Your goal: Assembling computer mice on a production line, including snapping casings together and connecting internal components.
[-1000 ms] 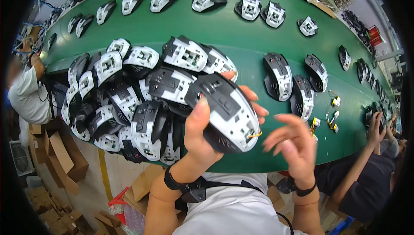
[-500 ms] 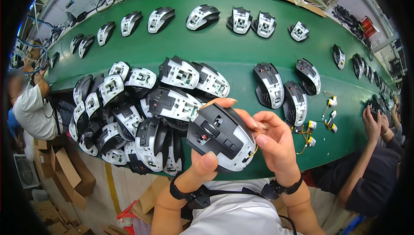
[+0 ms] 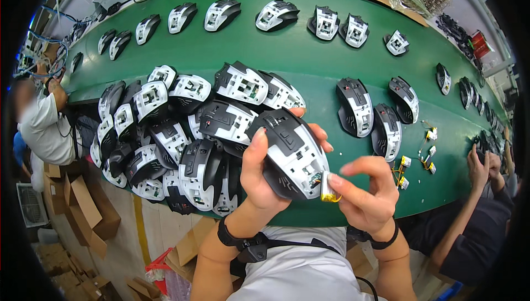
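My left hand [image 3: 260, 177] grips a half-assembled computer mouse [image 3: 298, 160], black at the front with an uncovered white rear shell. Its thumb lies along the near side and the fingers curl round the far side. At the mouse's rear end, my right hand [image 3: 369, 195] pinches a small silvery battery [image 3: 326, 186] with yellow tape, between thumb and fingers. Thin wires show where the battery meets the shell; where they end inside is hidden. Close to my left hand, a heap of similar mice [image 3: 199, 174] covers the left part of the green table [image 3: 265, 58].
Three mice [image 3: 356, 108] stand right of my hands, beside several loose wired batteries [image 3: 406, 171]. More mice [image 3: 221, 15] line the far side. Cardboard boxes [image 3: 88, 212] stand on the floor at left. A co-worker's hands [image 3: 483, 166] are at the right edge, another person [image 3: 47, 124] at left.
The mouse has turned in my left hand so its white rear faces my right hand. My right hand has moved from a thin yellow wire to the battery at that end.
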Demonstrator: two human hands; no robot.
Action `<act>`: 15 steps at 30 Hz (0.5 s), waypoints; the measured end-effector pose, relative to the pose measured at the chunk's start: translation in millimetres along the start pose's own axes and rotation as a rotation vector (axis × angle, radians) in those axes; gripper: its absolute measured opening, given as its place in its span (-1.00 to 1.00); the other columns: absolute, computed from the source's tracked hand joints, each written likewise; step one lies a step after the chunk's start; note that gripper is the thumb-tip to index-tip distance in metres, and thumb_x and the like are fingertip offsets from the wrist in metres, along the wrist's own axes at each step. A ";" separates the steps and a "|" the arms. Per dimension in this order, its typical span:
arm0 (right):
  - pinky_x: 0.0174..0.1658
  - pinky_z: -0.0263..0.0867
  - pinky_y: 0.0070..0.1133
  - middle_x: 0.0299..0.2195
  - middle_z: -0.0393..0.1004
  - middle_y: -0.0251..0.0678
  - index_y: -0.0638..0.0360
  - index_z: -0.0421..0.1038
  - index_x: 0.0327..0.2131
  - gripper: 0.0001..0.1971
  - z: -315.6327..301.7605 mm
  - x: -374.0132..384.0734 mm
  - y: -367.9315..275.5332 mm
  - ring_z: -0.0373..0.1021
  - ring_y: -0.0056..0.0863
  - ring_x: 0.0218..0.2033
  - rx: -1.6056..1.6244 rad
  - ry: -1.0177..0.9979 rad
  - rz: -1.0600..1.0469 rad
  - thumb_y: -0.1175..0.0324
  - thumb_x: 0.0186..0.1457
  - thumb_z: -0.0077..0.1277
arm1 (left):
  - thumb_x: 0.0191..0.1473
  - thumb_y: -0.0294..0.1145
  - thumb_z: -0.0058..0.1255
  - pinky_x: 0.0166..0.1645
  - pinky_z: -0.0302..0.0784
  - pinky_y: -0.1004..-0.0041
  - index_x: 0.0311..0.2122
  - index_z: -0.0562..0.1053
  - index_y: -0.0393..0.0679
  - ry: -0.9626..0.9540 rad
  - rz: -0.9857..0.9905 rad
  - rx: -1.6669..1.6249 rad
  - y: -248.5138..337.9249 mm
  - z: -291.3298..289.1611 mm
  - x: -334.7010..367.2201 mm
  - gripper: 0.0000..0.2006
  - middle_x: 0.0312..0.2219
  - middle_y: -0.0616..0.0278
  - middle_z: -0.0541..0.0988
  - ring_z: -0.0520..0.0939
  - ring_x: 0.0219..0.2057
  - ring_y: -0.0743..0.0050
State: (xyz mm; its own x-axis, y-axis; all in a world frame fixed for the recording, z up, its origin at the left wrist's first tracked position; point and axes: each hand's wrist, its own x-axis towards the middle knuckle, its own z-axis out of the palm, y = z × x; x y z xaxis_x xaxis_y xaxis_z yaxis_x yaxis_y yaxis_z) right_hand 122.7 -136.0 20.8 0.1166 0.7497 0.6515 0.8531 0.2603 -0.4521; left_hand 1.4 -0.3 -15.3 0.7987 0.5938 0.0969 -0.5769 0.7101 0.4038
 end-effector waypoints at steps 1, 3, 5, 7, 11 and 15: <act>-0.33 0.37 -0.49 -0.29 0.47 -0.26 0.16 0.55 -0.15 -0.48 -2.8 0.4 1.1 0.40 -0.33 -0.38 -0.007 -0.064 -0.077 0.55 -0.37 0.23 | 0.16 0.22 -0.33 -0.10 0.52 0.24 0.14 0.20 -0.27 0.016 -0.008 0.045 0.2 1.3 -1.0 -0.29 -0.18 -0.11 0.47 0.54 -0.14 0.07; -0.33 0.36 -0.49 -0.31 0.46 -0.26 0.15 0.57 -0.17 -0.50 -0.9 8.9 -13.5 0.39 -0.34 -0.39 -0.010 -0.087 0.027 0.55 -0.37 0.24 | 0.17 0.20 -0.33 -0.11 0.52 0.24 0.13 0.20 -0.28 0.036 -0.013 0.090 0.5 2.2 -2.5 -0.30 -0.18 -0.11 0.47 0.55 -0.15 0.07; -0.36 0.36 -0.52 -0.35 0.45 -0.31 0.14 0.60 -0.23 -0.57 1.1 12.4 -20.6 0.38 -0.38 -0.40 -0.044 -0.104 0.135 0.50 -0.34 0.31 | 0.17 0.18 -0.33 -0.10 0.52 0.23 0.14 0.20 -0.29 0.120 -0.004 0.138 0.6 1.8 -3.6 -0.30 -0.17 -0.12 0.48 0.55 -0.16 0.06; -0.37 0.36 -0.54 -0.36 0.46 -0.33 0.14 0.60 -0.24 -0.58 0.7 9.4 -15.5 0.39 -0.39 -0.41 -0.059 -0.080 0.102 0.45 -0.34 0.34 | 0.17 0.17 -0.33 -0.11 0.52 0.23 0.14 0.20 -0.30 0.106 -0.014 0.156 0.0 5.6 -0.4 -0.31 -0.18 -0.13 0.49 0.56 -0.16 0.06; -0.40 0.37 -0.58 -0.38 0.47 -0.35 0.14 0.60 -0.25 -0.59 -2.2 11.1 -10.6 0.40 -0.42 -0.42 -0.018 -0.056 0.021 0.39 -0.33 0.39 | 0.16 0.16 -0.33 -0.12 0.54 0.24 0.14 0.20 -0.30 0.101 -0.067 0.148 -0.5 4.9 -1.0 -0.31 -0.19 -0.14 0.50 0.57 -0.17 0.06; -0.38 0.38 -0.56 -0.37 0.47 -0.34 0.17 0.59 -0.26 -0.60 -9.4 15.9 -10.3 0.41 -0.41 -0.42 0.027 -0.114 -0.015 0.44 -0.32 0.36 | 0.15 0.17 -0.34 -0.13 0.55 0.24 0.13 0.21 -0.29 0.087 -0.104 0.121 1.9 4.3 -0.6 -0.31 -0.20 -0.14 0.50 0.58 -0.19 0.06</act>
State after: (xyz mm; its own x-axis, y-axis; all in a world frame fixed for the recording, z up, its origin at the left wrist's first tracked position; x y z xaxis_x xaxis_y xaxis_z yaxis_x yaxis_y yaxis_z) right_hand 120.5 -132.5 41.6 0.0439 0.8094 0.5857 0.8401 0.2874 -0.4601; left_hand 0.6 -1.0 -10.7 0.8321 0.5539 -0.0279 -0.4630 0.7216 0.5147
